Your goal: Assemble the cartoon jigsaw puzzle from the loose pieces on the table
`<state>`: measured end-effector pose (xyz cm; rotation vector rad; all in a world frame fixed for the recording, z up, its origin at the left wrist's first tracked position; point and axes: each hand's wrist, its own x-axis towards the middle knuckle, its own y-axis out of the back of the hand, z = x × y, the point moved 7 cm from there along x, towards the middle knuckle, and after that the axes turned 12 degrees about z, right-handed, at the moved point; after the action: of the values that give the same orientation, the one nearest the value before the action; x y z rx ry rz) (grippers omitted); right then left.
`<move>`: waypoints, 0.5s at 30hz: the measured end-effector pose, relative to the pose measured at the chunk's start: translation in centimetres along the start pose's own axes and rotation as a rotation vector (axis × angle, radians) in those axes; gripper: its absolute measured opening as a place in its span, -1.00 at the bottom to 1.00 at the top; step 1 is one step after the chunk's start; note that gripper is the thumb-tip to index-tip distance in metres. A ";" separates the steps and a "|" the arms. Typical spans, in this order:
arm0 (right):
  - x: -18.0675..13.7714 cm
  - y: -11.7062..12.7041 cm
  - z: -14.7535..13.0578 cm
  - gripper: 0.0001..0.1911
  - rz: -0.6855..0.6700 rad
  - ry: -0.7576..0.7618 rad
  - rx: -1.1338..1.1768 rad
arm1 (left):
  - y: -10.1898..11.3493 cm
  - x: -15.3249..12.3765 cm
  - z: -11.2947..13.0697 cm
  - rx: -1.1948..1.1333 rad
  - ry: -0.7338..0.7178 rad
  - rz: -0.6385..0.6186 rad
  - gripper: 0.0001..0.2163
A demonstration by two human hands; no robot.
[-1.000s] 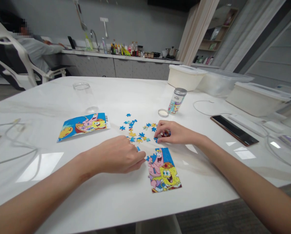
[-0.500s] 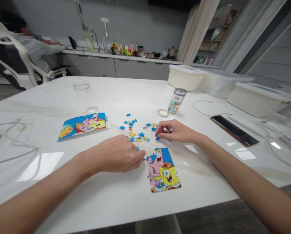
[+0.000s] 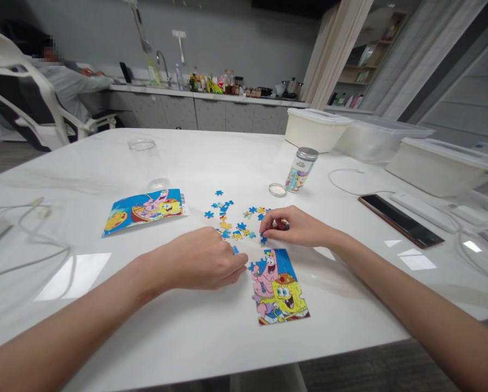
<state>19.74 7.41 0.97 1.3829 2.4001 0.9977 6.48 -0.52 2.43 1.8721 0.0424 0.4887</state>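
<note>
A partly assembled jigsaw puzzle (image 3: 282, 288) with a pink starfish and a yellow sponge character lies flat near the table's front edge. My left hand (image 3: 205, 258) is closed beside its left edge, thumb and fingers together; what they pinch, if anything, is hidden. Just past those fingers a bit of a blue piece (image 3: 236, 250) shows. My right hand (image 3: 287, 226) pinches a blue puzzle piece (image 3: 263, 239) above the puzzle's top edge. Loose puzzle pieces (image 3: 225, 224) are scattered beyond both hands. To the left rests the picture card (image 3: 148, 211).
A printed can (image 3: 302, 170) stands beyond my right hand, beside a ring-shaped lid (image 3: 277, 190). A clear jar (image 3: 146, 163) is at the back left. On the right are a phone (image 3: 399, 220), cables and storage boxes (image 3: 440, 169). A person (image 3: 70, 84) sits far left.
My right hand has drawn back slightly, bringing the blue piece closer to the puzzle's top edge. My left hand stays beside the puzzle. The whole view has shifted a little.
</note>
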 end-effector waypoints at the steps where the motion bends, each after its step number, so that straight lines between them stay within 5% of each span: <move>1: -0.1 -0.3 -0.2 -0.92 -0.006 -0.009 0.009 | 0.0 0.0 0.0 0.001 0.000 -0.004 -0.78; 15: -0.7 -2.7 -2.0 -0.90 -0.053 -0.044 0.088 | 0.8 0.1 1.0 -0.157 -0.033 -0.008 -0.83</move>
<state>17.34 5.01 0.60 1.3474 2.4613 0.8497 6.77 -1.68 2.97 1.7252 -0.0108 0.4427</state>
